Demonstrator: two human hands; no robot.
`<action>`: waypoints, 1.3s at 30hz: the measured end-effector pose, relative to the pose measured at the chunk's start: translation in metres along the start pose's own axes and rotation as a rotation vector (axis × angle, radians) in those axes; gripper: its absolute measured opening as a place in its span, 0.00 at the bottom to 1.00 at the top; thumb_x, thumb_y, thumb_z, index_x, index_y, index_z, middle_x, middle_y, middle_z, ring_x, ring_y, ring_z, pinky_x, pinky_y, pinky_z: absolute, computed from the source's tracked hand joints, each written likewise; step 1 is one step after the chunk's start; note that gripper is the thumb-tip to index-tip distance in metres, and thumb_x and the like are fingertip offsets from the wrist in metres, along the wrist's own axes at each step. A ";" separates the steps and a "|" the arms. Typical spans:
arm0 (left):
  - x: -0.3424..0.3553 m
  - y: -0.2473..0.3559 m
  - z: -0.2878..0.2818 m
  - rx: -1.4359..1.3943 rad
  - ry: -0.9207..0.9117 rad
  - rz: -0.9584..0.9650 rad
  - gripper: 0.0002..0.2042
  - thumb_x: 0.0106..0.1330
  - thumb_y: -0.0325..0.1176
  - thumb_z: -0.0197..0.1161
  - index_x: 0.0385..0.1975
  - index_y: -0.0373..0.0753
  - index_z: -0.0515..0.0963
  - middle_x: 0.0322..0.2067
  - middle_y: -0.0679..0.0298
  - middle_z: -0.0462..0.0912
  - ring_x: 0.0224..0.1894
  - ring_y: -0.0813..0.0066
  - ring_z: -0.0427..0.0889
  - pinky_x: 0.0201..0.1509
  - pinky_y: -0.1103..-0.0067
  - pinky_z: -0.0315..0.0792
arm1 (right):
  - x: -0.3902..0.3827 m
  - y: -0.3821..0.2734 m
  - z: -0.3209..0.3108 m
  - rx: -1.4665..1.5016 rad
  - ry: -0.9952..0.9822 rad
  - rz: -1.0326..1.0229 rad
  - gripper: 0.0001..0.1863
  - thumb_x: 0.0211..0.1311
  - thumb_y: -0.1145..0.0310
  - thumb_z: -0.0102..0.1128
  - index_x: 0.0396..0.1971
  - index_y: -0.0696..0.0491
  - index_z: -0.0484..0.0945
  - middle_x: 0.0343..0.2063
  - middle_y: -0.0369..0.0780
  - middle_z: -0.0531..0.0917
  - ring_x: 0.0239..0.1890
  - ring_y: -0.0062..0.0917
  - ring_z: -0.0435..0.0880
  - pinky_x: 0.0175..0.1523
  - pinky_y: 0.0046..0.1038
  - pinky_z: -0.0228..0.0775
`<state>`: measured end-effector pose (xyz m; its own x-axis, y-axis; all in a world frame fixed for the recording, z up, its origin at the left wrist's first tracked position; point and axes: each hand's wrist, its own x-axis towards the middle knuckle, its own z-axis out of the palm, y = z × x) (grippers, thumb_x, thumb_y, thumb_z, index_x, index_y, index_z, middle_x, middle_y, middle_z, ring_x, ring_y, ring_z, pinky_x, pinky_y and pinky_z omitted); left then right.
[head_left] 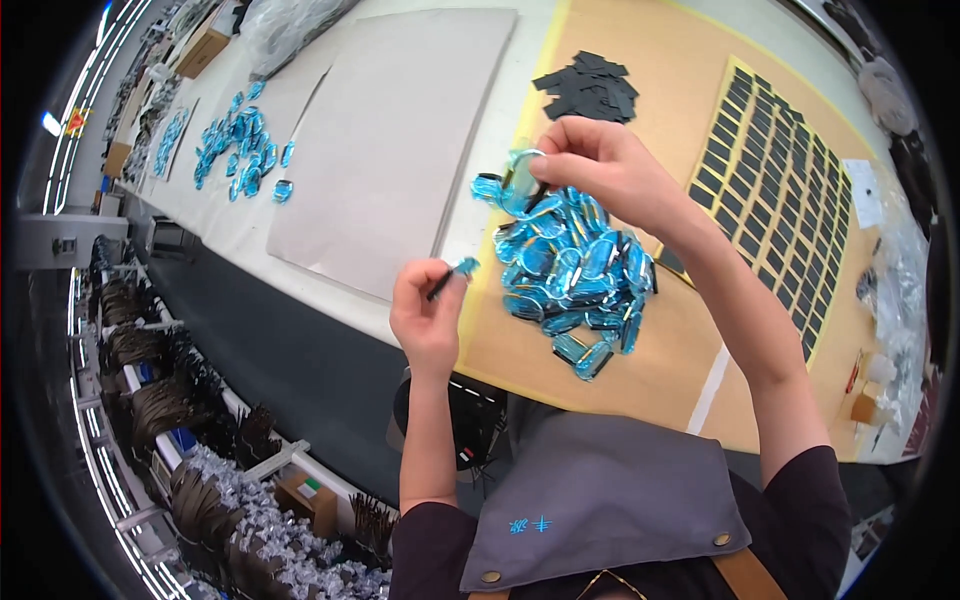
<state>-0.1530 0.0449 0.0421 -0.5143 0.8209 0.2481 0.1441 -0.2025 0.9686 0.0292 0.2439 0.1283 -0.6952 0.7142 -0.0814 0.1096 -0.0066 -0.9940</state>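
Note:
My left hand (425,318) is closed at the table's near edge, pinching a small piece with a black strip (439,286) and a shiny blue end (466,266). Over the far side of a heap of glossy translucent blue pieces (572,262), my right hand (612,172) pinches a clear, pale blue-green oval piece (520,182) between thumb and fingers. Dark parts and thin pale edges show on many pieces in the heap. Their exact kind cannot be made out. Beyond my right hand lies a loose pile of flat black rectangles (587,88).
A yellow-edged sheet with rows of black rectangles (780,190) lies at the right. Left of the heap is a large grey board (390,130), with more blue pieces (240,145) past it. Crumpled clear plastic (895,270) borders the right side. Racks with hanging dark bundles (165,400) stand lower left.

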 end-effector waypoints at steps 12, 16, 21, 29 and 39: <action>-0.155 -0.004 0.116 -0.253 -0.580 -0.178 0.06 0.65 0.19 0.65 0.39 0.31 0.79 0.36 0.65 0.74 0.37 0.81 0.75 0.39 0.84 0.70 | -0.277 0.114 -0.011 -0.835 0.382 -0.247 0.14 0.60 0.65 0.68 0.42 0.57 0.81 0.33 0.41 0.82 0.31 0.24 0.79 0.38 0.26 0.73; -0.185 -0.004 0.132 -0.161 -0.600 -0.075 0.10 0.65 0.19 0.65 0.44 0.32 0.77 0.37 0.65 0.76 0.37 0.83 0.77 0.41 0.85 0.73 | -0.304 0.091 0.020 -0.383 0.345 -0.029 0.15 0.60 0.63 0.69 0.42 0.56 0.82 0.32 0.40 0.83 0.28 0.24 0.77 0.36 0.27 0.72; -0.219 0.009 0.140 -0.265 -0.618 -0.196 0.19 0.64 0.19 0.66 0.54 0.34 0.69 0.40 0.64 0.81 0.39 0.82 0.80 0.41 0.84 0.75 | -0.338 0.128 0.037 -0.060 0.349 -0.004 0.13 0.66 0.65 0.65 0.42 0.60 0.81 0.29 0.36 0.85 0.26 0.16 0.76 0.33 0.20 0.69; -0.201 0.007 0.130 0.149 -0.664 0.075 0.09 0.65 0.21 0.64 0.44 0.33 0.78 0.35 0.68 0.80 0.33 0.85 0.78 0.36 0.85 0.72 | -0.337 0.150 -0.007 -0.174 0.633 0.042 0.08 0.73 0.68 0.52 0.42 0.56 0.77 0.26 0.36 0.80 0.27 0.21 0.78 0.38 0.24 0.72; -0.188 -0.003 0.151 0.479 -0.460 0.494 0.14 0.58 0.27 0.65 0.44 0.35 0.77 0.44 0.57 0.79 0.52 0.54 0.72 0.57 0.63 0.67 | -0.302 0.137 -0.003 -0.821 0.315 0.162 0.12 0.62 0.58 0.63 0.34 0.53 0.80 0.29 0.43 0.85 0.35 0.38 0.85 0.42 0.36 0.74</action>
<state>0.0711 -0.0285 -0.0093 0.0851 0.8547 0.5121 0.6609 -0.4330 0.6129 0.2566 0.0295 0.0170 -0.4129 0.9079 -0.0726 0.7476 0.2923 -0.5964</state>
